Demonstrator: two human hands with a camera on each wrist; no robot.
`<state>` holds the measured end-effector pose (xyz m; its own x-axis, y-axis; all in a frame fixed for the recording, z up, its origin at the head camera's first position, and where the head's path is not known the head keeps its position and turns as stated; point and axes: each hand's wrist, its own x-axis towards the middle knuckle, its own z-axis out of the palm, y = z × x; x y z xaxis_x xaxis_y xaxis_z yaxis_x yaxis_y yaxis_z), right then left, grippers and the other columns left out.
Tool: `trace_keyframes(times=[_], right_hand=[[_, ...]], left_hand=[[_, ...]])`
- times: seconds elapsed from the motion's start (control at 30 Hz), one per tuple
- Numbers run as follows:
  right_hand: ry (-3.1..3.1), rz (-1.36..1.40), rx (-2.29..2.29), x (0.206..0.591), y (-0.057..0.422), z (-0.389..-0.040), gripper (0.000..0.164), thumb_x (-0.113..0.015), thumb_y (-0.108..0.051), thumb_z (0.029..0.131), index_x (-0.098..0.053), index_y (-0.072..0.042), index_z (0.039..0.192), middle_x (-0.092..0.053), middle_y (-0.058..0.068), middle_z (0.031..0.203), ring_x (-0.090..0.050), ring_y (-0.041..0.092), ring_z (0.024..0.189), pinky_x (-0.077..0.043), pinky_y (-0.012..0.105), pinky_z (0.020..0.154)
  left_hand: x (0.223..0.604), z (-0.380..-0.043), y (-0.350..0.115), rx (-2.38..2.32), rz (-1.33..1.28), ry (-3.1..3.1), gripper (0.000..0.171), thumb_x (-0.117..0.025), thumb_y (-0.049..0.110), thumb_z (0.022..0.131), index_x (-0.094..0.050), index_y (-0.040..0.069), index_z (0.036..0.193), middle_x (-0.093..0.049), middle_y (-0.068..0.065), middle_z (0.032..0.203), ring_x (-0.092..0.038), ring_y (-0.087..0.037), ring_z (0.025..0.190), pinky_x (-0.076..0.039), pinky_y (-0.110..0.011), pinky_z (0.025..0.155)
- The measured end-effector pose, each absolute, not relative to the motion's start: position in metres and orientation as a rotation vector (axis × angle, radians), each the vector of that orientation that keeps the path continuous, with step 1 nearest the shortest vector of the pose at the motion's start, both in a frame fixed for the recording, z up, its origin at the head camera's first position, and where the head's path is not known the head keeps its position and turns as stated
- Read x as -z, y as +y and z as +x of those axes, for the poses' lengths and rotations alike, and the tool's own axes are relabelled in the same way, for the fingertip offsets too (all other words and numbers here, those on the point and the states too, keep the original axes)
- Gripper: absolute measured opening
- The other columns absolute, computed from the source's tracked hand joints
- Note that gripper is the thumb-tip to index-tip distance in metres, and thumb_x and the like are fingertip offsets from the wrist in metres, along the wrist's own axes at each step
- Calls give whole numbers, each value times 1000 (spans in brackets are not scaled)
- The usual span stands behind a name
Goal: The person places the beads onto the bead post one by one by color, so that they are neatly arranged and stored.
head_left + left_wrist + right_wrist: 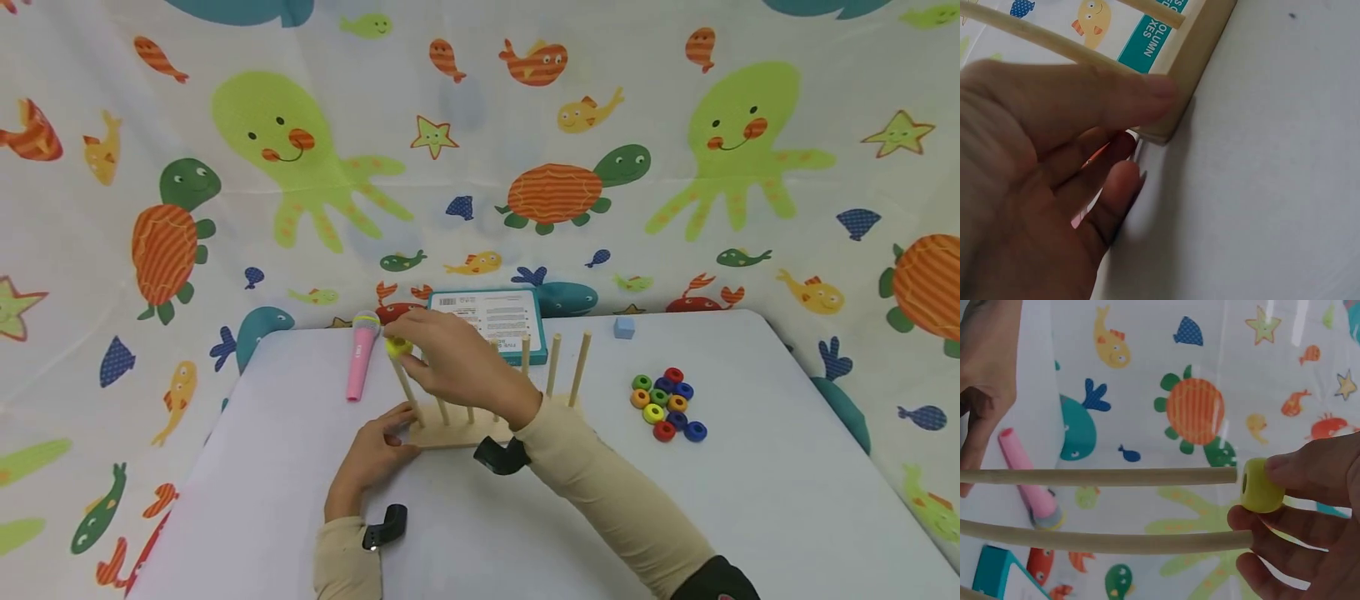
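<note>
Pinching yellow bead (1262,487): right hand (463,360)

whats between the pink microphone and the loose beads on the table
The head view shows the wooden peg stand there, with the right hand over it pinching a yellow bead; a teal-edged box lies behind the stand.

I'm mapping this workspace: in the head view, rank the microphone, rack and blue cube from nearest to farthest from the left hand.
1. Rack: touching the left hand, to its right.
2. Microphone: beyond the hand, slightly left.
3. Blue cube: far right, at the back.
</note>
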<state>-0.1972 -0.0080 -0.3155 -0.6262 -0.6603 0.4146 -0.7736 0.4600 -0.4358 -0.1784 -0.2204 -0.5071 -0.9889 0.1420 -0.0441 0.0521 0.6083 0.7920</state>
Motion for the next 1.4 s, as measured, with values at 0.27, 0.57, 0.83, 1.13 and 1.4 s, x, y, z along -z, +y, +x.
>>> trace_keyframes(times=[0.27,0.57,0.83,1.13,1.4], right_hand=[[-2637,1264,-812,322,-18,-206,32,-65,-8,99,-68,-4,131,-69,8,126,-66,18,102,-51,23,86],[-2421,1159,-740,319,20,-185,37,-70,-12,96,-67,-4,132,-66,9,134,-58,24,127,-41,40,110],[-2134,573,-1069,343,156,-151,45,-68,4,92,-62,0,137,-64,14,137,-54,29,133,-39,42,112],[-2657,-135,-988,428,275,-147,43,-62,-8,99,-57,2,140,-52,31,144,-40,53,137,-29,71,108],[-2863,-42,-808,486,266,-158,37,-76,-12,90,-68,7,120,-69,26,110,-55,49,113,-38,71,96]], left_hand=[[507,-182,-213,-1285,191,2749,56,-81,6,78,-68,2,132,-57,-6,148,-61,-18,86,-49,-34,79],[510,-183,-208,-1274,160,2738,68,-80,4,79,-59,9,144,-57,-12,146,-57,-18,84,-47,-34,77],[508,-178,-210,-1228,104,2738,68,-78,5,82,-56,8,147,-51,-12,153,-56,-20,91,-46,-34,78],[508,-176,-213,-1225,117,2741,69,-79,4,82,-55,5,147,-46,-13,156,-56,-20,90,-46,-34,78],[508,-175,-213,-1249,98,2726,68,-78,4,83,-55,7,147,-46,-13,157,-55,-21,91,-46,-34,78]])
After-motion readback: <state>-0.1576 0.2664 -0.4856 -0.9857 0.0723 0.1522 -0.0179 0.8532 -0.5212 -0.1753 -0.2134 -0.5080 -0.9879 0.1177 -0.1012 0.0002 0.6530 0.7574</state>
